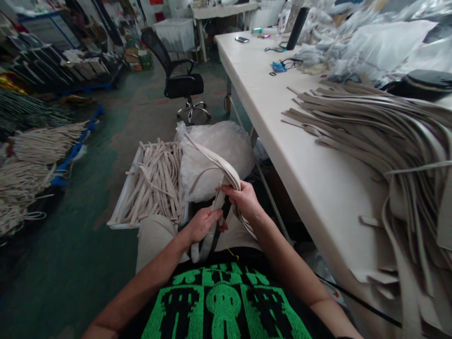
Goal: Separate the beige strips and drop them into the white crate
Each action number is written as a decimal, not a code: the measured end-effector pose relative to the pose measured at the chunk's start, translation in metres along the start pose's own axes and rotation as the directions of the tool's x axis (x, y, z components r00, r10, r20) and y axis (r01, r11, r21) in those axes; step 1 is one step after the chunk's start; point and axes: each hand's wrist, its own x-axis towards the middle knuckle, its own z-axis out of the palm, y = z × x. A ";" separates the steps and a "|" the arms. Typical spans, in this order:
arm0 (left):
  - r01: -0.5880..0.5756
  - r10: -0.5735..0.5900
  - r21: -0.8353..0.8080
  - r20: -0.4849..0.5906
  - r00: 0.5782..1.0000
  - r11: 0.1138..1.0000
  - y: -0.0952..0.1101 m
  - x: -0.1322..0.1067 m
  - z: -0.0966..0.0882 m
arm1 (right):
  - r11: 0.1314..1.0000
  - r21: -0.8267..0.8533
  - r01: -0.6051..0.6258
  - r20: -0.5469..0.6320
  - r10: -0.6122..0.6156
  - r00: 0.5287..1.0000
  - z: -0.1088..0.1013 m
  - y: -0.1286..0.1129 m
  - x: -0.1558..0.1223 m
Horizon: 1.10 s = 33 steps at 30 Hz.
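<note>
Above my lap, my left hand (204, 223) is closed around a beige fabric strap (218, 201), whose lower end loops down toward my shirt. My right hand (245, 198), a little higher and to the right, grips several beige straps (221, 162) that arch up and away to the left. Part of the strap between the two hands is covered by my fingers. In front of my left knee, a white plastic bin (124, 200) holds a heap of similar straps (160, 181). A large translucent plastic bag (226, 136) bulges beside the bin, behind my hands.
On my right runs a long white table (268, 117) bearing a thick pile of beige straps (374, 122), plastic bags (381, 42), glasses (292, 62) and a phone (242, 39). A black office chair (183, 84) stands ahead. Strap bundles (45, 143) lie on a blue pallet (70, 157) at left.
</note>
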 end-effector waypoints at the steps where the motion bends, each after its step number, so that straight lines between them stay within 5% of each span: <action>1: 0.013 -0.013 0.025 0.002 1.000 1.000 -0.004 -0.002 -0.001 | 1.000 0.017 -0.003 -0.016 0.003 1.000 0.000 0.000 0.002; 8: 0.114 -0.111 0.183 -0.030 0.993 0.976 -0.041 -0.025 -0.004 | 0.991 0.124 -0.054 -0.085 0.064 0.994 -0.008 0.005 0.010; 13: 0.233 -0.227 0.087 -0.072 0.971 0.969 -0.072 -0.046 -0.011 | 0.990 0.136 -0.046 -0.148 0.066 0.987 -0.027 0.005 0.026; 18: 0.051 -0.062 -0.076 -0.157 0.986 0.996 -0.056 -0.027 -0.025 | 0.996 0.010 -0.087 -0.024 0.088 0.996 -0.011 0.016 0.022; 24: -0.040 -0.003 -0.234 -0.181 0.983 0.971 -0.025 0.022 -0.017 | 0.989 -0.128 -0.069 0.033 0.073 0.997 0.007 0.027 0.010; 27: 0.017 -0.043 -0.202 -0.128 0.991 0.979 -0.030 0.022 -0.014 | 0.989 -0.139 -0.042 -0.046 0.036 0.998 0.001 0.022 0.010; 33: 0.147 -0.154 -0.105 -0.062 0.986 0.984 -0.070 -0.017 -0.011 | 0.998 -0.057 -0.011 -0.160 0.002 0.987 -0.019 0.014 0.024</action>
